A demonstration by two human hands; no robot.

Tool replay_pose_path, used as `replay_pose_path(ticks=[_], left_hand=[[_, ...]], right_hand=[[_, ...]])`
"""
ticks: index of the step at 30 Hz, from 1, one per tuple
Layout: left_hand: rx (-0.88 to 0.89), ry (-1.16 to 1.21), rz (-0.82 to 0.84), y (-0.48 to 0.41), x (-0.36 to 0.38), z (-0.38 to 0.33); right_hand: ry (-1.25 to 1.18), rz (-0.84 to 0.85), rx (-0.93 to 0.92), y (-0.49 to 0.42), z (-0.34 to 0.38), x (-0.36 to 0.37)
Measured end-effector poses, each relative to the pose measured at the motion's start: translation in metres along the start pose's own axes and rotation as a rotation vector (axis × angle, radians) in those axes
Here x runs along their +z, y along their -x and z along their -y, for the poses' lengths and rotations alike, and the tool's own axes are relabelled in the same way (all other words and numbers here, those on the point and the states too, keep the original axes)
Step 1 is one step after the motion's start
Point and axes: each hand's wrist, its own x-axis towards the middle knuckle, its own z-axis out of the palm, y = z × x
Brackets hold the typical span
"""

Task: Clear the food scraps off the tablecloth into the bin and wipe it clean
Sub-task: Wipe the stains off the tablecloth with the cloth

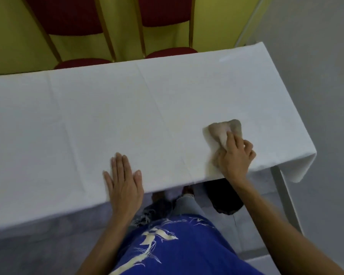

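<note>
The right hand (pixel 234 155) grips a crumpled beige cloth (pixel 225 130) pressed onto the white tablecloth (pixel 127 108). The left hand (pixel 123 179) lies flat, fingers extended, at the bench's near edge.

My right hand (pixel 233 153) covers the near part of the cloth (pixel 224 130); at lower centre a dark object (pixel 224 199) is half hidden under the surface (pixel 147 116), whose left end runs off frame

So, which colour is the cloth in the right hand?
The cloth in the right hand is greyish beige, seen in the head view.
</note>
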Motion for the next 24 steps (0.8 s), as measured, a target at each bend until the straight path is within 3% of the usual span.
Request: replay_pose_path(ticks=[2,4,10,14,16,20,22,24], left_hand=[[-0.031,0.01,-0.018,0.007,-0.002,0.009],[-0.079,0.032,-0.028,0.014,-0.003,0.019],[-0.116,0.037,-0.037,0.02,-0.004,0.026],[-0.104,0.03,-0.028,0.022,-0.008,0.026],[-0.093,0.027,-0.018,0.023,-0.009,0.029],[-0.09,0.03,-0.007,0.024,-0.014,0.03],[-0.093,0.028,0.0,0.024,-0.014,0.029],[-0.105,0.039,0.002,0.024,-0.014,0.026]], right_hand=[[-0.059,-0.008,0.122,-0.006,0.012,0.003],[-0.096,0.012,0.099,0.009,0.045,0.012],[-0.184,0.15,-0.522,0.111,0.159,0.037],[-0.077,0.198,-0.73,0.105,0.149,0.036],[0.043,0.169,-0.668,0.083,0.115,0.032],[0.047,0.106,-0.19,0.033,0.041,0.011],[-0.021,0.112,-0.01,0.025,0.033,0.002],[-0.06,0.137,0.056,0.031,0.049,0.0]])
